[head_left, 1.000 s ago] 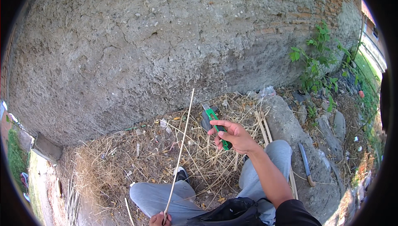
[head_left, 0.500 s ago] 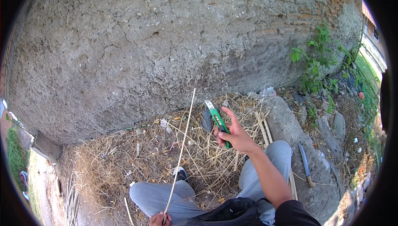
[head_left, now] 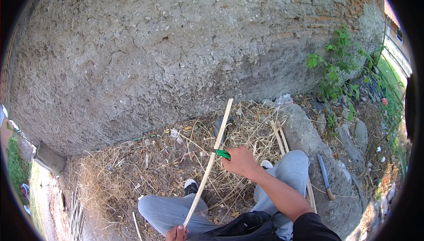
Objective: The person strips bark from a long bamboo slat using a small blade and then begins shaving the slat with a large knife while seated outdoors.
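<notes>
The left hand (head_left: 177, 233) has its fingers clamped on the lower end of a pale, thin strip (head_left: 210, 166), which slants up and to the right between the 2 knees. The right hand (head_left: 240, 160), fingers wrapped around a green cutter (head_left: 223, 153), holds the cutter's front end against the strip, above its middle. Dry straw (head_left: 101, 179) covers the ground below. On the right, 1 long knife (head_left: 325, 174) with a wooden handle lies on the concrete slab (head_left: 301, 119).

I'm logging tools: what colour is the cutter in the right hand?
Green, where the cutter shows beyond the right hand; best seen in the head view.
</notes>
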Tool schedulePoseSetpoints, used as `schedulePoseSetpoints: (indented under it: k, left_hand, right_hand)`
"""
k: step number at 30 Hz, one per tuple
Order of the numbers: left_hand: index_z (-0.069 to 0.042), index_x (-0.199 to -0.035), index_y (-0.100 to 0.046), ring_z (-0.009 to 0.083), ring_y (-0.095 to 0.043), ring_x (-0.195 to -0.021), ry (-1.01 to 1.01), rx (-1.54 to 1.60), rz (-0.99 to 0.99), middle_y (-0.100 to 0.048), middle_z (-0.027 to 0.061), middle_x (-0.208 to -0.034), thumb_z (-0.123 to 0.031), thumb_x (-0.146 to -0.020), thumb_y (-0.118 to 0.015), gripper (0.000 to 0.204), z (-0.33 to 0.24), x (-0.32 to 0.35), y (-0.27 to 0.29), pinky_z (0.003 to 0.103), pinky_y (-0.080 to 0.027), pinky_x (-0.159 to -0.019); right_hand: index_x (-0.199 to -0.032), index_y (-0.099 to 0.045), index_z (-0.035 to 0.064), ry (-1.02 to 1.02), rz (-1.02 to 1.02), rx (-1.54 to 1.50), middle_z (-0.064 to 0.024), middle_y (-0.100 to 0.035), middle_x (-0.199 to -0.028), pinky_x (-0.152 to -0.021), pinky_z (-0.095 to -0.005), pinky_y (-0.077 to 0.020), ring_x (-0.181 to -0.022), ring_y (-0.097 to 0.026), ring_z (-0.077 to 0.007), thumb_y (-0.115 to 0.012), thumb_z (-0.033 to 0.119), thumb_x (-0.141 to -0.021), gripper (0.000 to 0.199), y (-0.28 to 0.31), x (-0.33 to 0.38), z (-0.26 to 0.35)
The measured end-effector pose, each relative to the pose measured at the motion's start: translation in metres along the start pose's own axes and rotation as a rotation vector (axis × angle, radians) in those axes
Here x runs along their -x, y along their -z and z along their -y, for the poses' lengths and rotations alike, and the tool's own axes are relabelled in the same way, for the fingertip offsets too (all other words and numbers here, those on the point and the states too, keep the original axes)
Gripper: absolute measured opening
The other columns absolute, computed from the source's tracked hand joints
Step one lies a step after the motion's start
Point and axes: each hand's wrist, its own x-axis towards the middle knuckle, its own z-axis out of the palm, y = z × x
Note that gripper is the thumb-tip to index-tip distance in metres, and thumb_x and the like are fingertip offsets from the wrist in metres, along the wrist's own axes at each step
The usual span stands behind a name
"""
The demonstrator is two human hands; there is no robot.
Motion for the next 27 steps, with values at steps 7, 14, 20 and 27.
schedulePoseSetpoints:
  k: [7,14,20,27]
  left_hand:
    - [-0.003,-0.077,-0.052,0.0128,-0.046,-0.054,-0.148,0.014,-0.097,-0.046,0.0015,-0.057,-0.036,-0.104,-0.032,0.048,-0.013,-0.032,-0.018,0.032,-0.038,-0.051]
    - [-0.003,-0.083,-0.05,0.0071,-0.038,-0.049,-0.188,0.295,0.028,-0.043,-0.001,-0.058,-0.035,-0.106,-0.03,0.044,-0.099,-0.101,-0.021,0.026,-0.035,-0.046]
    - [-0.004,-0.08,-0.05,0.0097,-0.041,-0.051,-0.207,0.295,0.076,-0.043,-0.0001,-0.059,-0.037,-0.106,-0.029,0.047,-0.109,-0.134,-0.047,0.029,-0.038,-0.05]
    - [0.003,-0.079,-0.052,0.0256,-0.049,-0.054,-0.299,0.012,-0.016,-0.049,0.0129,-0.059,-0.035,-0.105,-0.028,0.052,-0.1,-0.142,-0.058,0.04,-0.042,-0.058]
  right_hand:
    - [-0.076,-0.066,0.0015,0.202,-0.12,-0.08,-0.0219,-0.065,-0.072,-0.063,-0.0517,-0.0507,-0.061,-0.062,-0.0411,-0.057,0.021,-0.082,0.023,-0.034,0.003,-0.01]
    - [-0.084,-0.071,0.0064,0.054,0.071,0.092,-0.0204,-0.064,-0.065,-0.059,-0.0485,-0.0501,-0.059,-0.063,-0.0386,-0.058,0.026,-0.08,0.024,-0.032,0.02,0.022]
    - [-0.098,-0.074,0.0116,-0.052,0.149,0.128,-0.0217,-0.066,-0.07,-0.067,-0.0485,-0.0511,-0.067,-0.065,-0.0379,-0.058,0.03,-0.079,0.031,-0.019,0.014,0.026]
    - [-0.088,-0.073,0.0119,-0.056,0.077,0.246,-0.0195,-0.067,-0.068,-0.059,-0.0463,-0.0538,-0.065,-0.068,-0.0351,-0.058,0.029,-0.081,0.024,-0.039,0.005,0.005]
